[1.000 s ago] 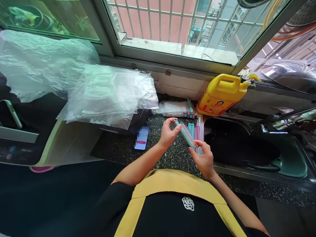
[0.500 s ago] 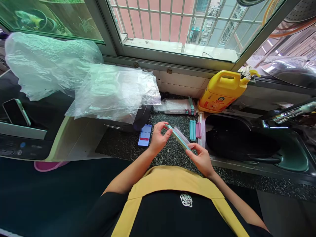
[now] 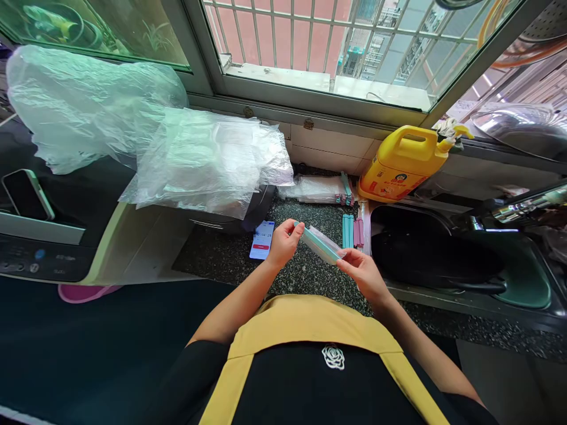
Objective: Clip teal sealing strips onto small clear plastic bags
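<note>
Over the speckled counter (image 3: 305, 274) I hold a long teal clip in a clear plastic sleeve (image 3: 319, 244), slanting from upper left to lower right. My left hand (image 3: 282, 242) pinches its far end and my right hand (image 3: 361, 273) pinches its near end. Loose teal and pink clips (image 3: 352, 231) lie on the counter just beyond my right hand. A flat packet of clips in clear plastic (image 3: 316, 190) rests near the wall behind them.
A phone (image 3: 262, 239) lies screen-up left of my left hand. Heaped clear plastic bags (image 3: 195, 159) cover an appliance (image 3: 48, 236) at left, where another phone (image 3: 27, 195) leans. A yellow jug (image 3: 405, 165) stands by the sink (image 3: 443, 257) at right.
My hands and the sleeved clip have shifted slightly left and the clip has tilted flatter. The view has drifted a little; both pinches hold as before.
</note>
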Demonstrator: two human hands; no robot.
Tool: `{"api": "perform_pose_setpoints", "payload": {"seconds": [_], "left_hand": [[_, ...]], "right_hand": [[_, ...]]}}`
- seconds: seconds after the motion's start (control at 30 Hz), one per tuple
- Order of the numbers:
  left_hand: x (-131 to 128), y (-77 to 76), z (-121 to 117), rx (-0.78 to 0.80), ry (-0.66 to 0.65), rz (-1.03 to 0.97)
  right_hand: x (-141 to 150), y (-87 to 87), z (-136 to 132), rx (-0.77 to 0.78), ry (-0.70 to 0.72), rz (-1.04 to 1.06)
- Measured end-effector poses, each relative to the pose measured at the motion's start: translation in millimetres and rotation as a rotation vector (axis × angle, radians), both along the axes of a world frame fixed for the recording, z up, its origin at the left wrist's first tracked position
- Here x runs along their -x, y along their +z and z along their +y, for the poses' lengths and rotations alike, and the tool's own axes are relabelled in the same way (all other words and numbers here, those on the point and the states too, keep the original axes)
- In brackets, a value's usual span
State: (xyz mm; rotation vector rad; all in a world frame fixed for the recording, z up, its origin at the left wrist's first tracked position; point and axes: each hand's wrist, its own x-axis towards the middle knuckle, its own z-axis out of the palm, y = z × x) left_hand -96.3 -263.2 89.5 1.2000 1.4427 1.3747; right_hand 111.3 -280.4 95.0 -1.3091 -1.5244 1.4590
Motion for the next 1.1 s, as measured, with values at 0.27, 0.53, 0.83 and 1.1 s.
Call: {"api": "perform_pose_setpoints", "payload": {"seconds": [0.27,0.53,0.83,1.1], "left_hand": [[-4.7,1.3,5.7,0.064,0.006,-0.092],[-7.0,2.3,7.3,0.047,0.014,-0.121],[-2.9,-2.3,9.0,0.061,0.029,-0.127],[-3.3,-21.2,12.8,0.047,-0.055,-0.169]], "right_hand": [[15.9,17.5,15.6,-0.684,-0.175,-0.34],[53.8,5.5,22.8,-0.954,0.013,-0.68],[55.1,-3.4,23.7,-1.002,0.007,-0.711],[52.6,-3.1,16.9,-0.96,-0.009,-0.703]]}}
